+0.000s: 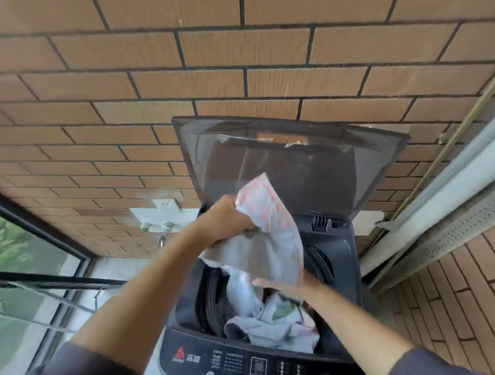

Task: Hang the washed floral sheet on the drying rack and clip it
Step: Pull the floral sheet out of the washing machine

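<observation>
Left hand [228, 217] clutches the pink-floral white sheet [272, 232] half-lifted from the grey washer [341, 251], right hand [281, 285] flat against it; hanging, clipping remain.

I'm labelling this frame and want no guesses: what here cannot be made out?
Head view:
- drying rack and clips: outside the frame.
- floral sheet: lower part bunched in the washing machine drum, pattern blurred.
- right hand: partly under the sheet, grip unclear.
- control panel: labels too small, cut by the bottom edge.
</observation>
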Available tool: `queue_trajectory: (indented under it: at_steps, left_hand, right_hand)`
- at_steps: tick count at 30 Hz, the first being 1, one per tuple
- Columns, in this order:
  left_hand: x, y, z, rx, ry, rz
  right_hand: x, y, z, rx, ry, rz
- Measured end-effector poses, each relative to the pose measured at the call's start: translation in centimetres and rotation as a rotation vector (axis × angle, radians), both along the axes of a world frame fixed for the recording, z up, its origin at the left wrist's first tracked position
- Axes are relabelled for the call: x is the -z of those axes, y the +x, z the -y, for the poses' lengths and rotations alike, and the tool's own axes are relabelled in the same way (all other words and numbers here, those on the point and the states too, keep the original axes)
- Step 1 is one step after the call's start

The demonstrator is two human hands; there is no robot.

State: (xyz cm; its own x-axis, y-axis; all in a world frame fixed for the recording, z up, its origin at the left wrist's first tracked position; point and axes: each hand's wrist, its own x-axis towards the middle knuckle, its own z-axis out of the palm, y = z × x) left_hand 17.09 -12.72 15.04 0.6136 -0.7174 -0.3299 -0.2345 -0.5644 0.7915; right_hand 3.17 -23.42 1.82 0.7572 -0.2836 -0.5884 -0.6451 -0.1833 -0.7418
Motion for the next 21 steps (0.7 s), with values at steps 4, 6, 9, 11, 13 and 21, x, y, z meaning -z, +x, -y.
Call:
queue_trajectory:
  at_steps: [4, 6, 9, 11, 13, 21]
  left_hand:
    - [-8.3, 0.5, 0.2, -0.034, -0.302, -0.085]
    - [-10.9, 1.1, -0.7, -0.001, -0.401, -0.097]
    - [-12.4, 1.4, -2.5, 0.072, -0.408, -0.029]
    - [-12.0, 1.9, -3.8, -0.001, -0.333, 0.045]
    - [-10.4, 3.0, -5.3, 0.064, -0.108, 0.382]
    - [1.2, 3.9, -8.7, 0.242, 0.4, 0.429]
  right_hand:
    - [-0.5, 1.0, -0.4, -0.032, -0.052, -0.036]
    - [-0.7, 1.4, -0.4, -0.126, -0.182, 0.032]
    - [-1.1, 1.2, -1.0, -0.072, -0.204, 0.073]
    - [-1.2, 0.7, -0.8, 0.012, -0.199, 0.099]
    - [-1.6, 0.2, 0.0, 0.09, -0.199, 0.145]
    - [-10.3, 1.4, 1.8, 0.176, -0.36, 0.47]
